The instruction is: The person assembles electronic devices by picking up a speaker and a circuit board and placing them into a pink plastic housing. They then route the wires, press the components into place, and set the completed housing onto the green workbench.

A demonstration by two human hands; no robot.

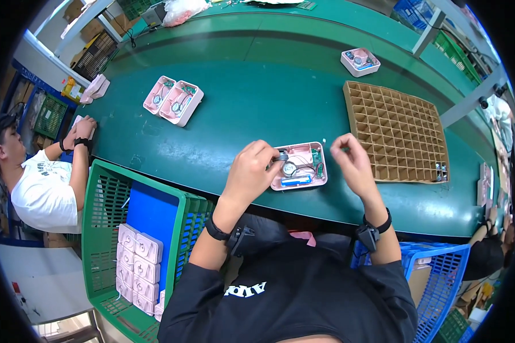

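Note:
In front of me on the green bench lies an open pale pink plastic housing (302,150). Inside it are a round metal disc (289,168), a blue battery (296,180), a green circuit board (317,164) and thin wires. My left hand (250,171) is at the housing's left side, thumb and fingers pinching a small dark cylindrical part (281,156) above its upper left corner. Right of the housing, my right hand (353,164) is raised with fingertips curled together; whatever is between them is too small or hidden to make out.
A cardboard divider tray (395,131) stands at right, with metal parts in one corner. Other pink housings (180,103) (360,62) sit farther back. A green crate (183,228) with pink parts is at lower left, a blue crate (440,254) at lower right. A co-worker (46,188) works at left.

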